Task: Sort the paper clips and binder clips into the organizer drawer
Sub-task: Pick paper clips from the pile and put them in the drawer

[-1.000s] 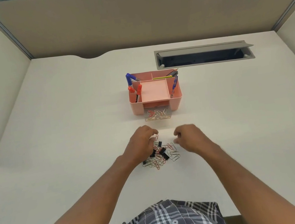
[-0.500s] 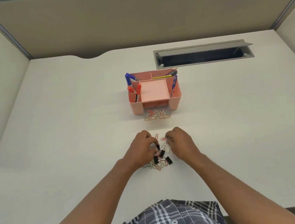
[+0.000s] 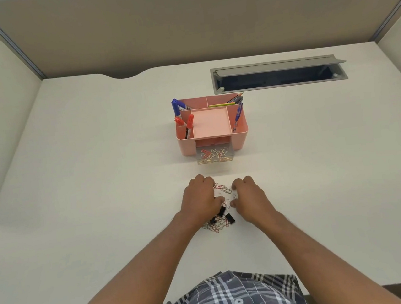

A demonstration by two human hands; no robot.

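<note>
A pile of paper clips [image 3: 224, 189] and black binder clips [image 3: 229, 219] lies on the desk in front of me. My left hand [image 3: 200, 199] is curled over the pile's left side, its fingertips pinching red and silver paper clips. My right hand [image 3: 250, 200] is curled at the pile's right side, thumb and fingers closing on a pale paper clip [image 3: 233, 197]. Beyond the hands stands the pink organizer [image 3: 240, 137]. Its clear drawer [image 3: 215, 159] is pulled out towards me and holds several paper clips.
Pens and markers [image 3: 180, 115] stand in the organizer's side and back compartments. A grey cable hatch [image 3: 277, 64] is sunk in the desk at the back right. Partition walls close off the desk's back and sides.
My right hand has come in from the right to the pile and now sits close to my left hand. The left hand has stayed over the clips, shifting slightly.
</note>
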